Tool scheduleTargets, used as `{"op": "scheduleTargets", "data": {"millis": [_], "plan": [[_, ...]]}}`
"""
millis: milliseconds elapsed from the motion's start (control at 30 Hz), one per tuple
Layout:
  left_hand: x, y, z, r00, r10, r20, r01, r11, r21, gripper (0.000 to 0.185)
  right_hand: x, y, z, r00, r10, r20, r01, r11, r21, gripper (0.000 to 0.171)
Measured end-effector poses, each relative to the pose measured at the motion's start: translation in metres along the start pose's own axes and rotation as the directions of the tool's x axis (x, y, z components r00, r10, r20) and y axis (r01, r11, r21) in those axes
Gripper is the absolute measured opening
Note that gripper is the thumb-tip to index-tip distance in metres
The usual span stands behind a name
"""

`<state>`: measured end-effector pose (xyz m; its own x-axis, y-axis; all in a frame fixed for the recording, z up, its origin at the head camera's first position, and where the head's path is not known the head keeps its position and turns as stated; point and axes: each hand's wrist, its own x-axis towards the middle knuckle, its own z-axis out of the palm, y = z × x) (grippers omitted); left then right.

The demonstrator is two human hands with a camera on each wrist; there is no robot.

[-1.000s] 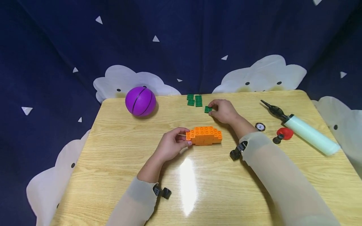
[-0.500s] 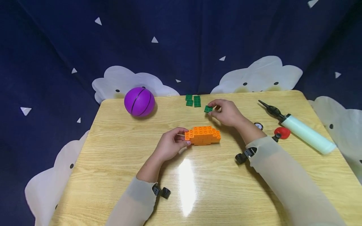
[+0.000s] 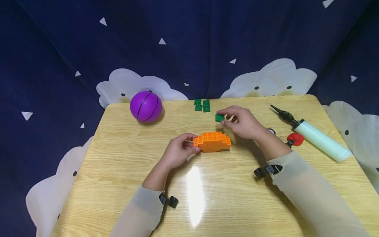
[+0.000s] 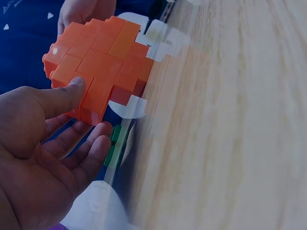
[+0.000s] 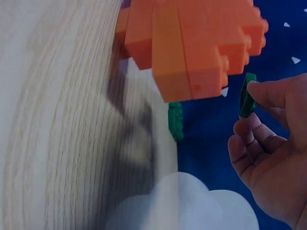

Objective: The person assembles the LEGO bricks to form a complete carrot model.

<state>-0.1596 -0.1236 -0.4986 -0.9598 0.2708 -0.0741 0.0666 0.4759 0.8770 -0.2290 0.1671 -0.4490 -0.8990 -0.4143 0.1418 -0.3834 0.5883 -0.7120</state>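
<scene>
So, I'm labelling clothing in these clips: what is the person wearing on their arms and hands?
Both hands, left hand and right hand, are bare. Each arm has a long, sheer, pale beige sleeve ending at the wrist, where a small black clip-like mount sits; another is on the right.

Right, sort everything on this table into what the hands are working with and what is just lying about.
In use:
- orange stepped plastic brick block, gripped by the left hand
- small green flat brick, pinched by the right hand

Lying about:
- green flat bricks at the far edge
- purple ball
- pale green hand pump
- red round piece
</scene>
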Motion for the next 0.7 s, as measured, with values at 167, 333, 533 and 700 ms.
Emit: {"op": "scheduleTargets", "data": {"millis": [167,333,533,700], "plan": [[0.001,0.001,-0.001,1.000,-0.005,0.003,0.005,1.000,0.002,0.040,-0.010,-0.012,-0.003,1.000,-0.027,0.015,0.027,1.000,-0.003,0.039],[0.000,0.001,0.000,1.000,-0.005,0.007,0.005,1.000,-0.003,0.040,-0.021,-0.020,-0.006,0.998,-0.059,0.031,0.060,0.998,-0.022,0.041],[0.000,0.001,0.000,1.000,0.005,0.008,-0.005,1.000,-0.010,0.040,-0.032,-0.025,-0.007,0.995,-0.090,0.045,0.092,0.995,-0.042,0.040],[0.000,0.000,0.000,1.000,0.009,0.006,-0.009,1.000,-0.015,0.040,-0.041,-0.028,-0.005,0.991,-0.123,0.057,0.125,0.992,-0.031,0.041]]}}
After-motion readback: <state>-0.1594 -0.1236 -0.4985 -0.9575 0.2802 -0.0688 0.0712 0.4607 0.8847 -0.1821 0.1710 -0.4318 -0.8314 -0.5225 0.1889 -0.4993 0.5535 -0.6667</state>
